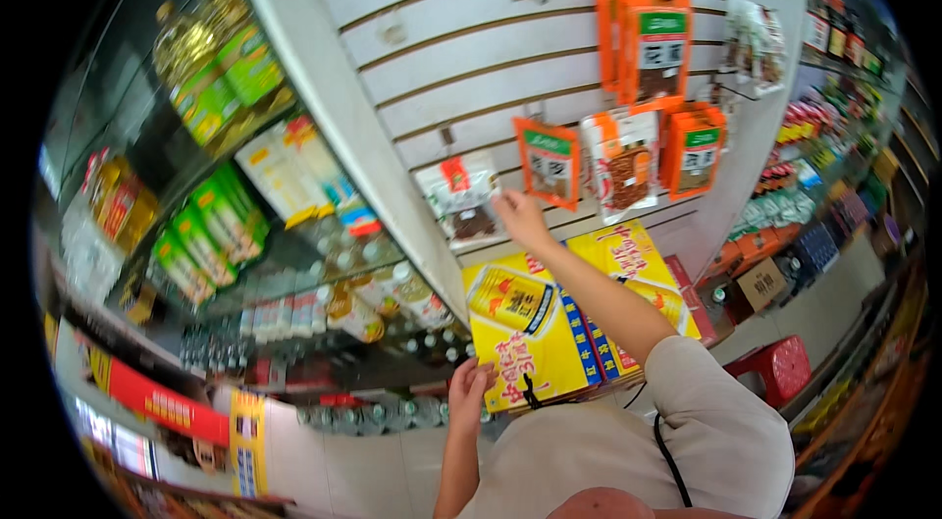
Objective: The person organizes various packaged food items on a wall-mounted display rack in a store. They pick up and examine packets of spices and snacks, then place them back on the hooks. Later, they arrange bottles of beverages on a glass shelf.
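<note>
My right hand (519, 219) reaches to the right edge of a white and clear packet of dark dried food (465, 201) on the slatted wall panel; its fingertips touch the packet, but whether they grip it I cannot tell. My left hand (471, 388) is low, beside the left edge of a yellow drinks carton (515, 298), its fingers loosely curled. Right of my right hand hang an orange spice packet (548, 164), a white and orange packet (622, 164) and more orange packets (693, 151). Higher up is another bunch of orange packets (655, 48).
Glass shelves at the left hold cooking oil bottles (193, 70), green packs (213, 225) and bottles. A white upright post (346, 99) divides them from the panel. At the right stand stocked shelves, a cardboard box (762, 286) and a red plastic stool (781, 370).
</note>
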A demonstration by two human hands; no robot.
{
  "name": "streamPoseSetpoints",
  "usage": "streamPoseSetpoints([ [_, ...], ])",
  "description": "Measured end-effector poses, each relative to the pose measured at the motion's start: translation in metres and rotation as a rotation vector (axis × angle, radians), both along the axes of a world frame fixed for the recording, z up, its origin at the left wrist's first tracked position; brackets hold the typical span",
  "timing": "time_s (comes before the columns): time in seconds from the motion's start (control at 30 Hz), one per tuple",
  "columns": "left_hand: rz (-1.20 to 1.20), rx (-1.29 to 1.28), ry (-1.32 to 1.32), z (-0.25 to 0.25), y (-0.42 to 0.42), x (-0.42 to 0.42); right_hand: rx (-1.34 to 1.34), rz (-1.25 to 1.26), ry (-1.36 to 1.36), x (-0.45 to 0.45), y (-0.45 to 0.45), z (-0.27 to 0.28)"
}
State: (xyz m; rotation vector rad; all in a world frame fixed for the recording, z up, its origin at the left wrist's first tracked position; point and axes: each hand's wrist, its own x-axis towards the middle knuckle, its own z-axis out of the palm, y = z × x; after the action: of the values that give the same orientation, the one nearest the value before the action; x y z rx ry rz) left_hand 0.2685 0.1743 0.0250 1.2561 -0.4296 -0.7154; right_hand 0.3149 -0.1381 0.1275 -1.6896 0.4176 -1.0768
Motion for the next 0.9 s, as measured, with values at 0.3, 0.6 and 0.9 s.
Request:
streamPoseSetpoints([
  [0.3, -0.124, -0.001, 0.072, -0.018, 0.002, 0.005, 0.195, 0.193, 0.082, -0.104, 0.016, -0.001],
  [0.6, -0.292, -0.025, 0.101, -0.012, -0.05, -0.017, 0.187, 0.115, 0.067, -0.23, -0.008, 0.035],
  [0.9, -0.21, -0.018, 0.026, 0.01, -0.12, -0.068, 0.108, 0.026, -0.079, -0.327, -0.112, 0.091],
])
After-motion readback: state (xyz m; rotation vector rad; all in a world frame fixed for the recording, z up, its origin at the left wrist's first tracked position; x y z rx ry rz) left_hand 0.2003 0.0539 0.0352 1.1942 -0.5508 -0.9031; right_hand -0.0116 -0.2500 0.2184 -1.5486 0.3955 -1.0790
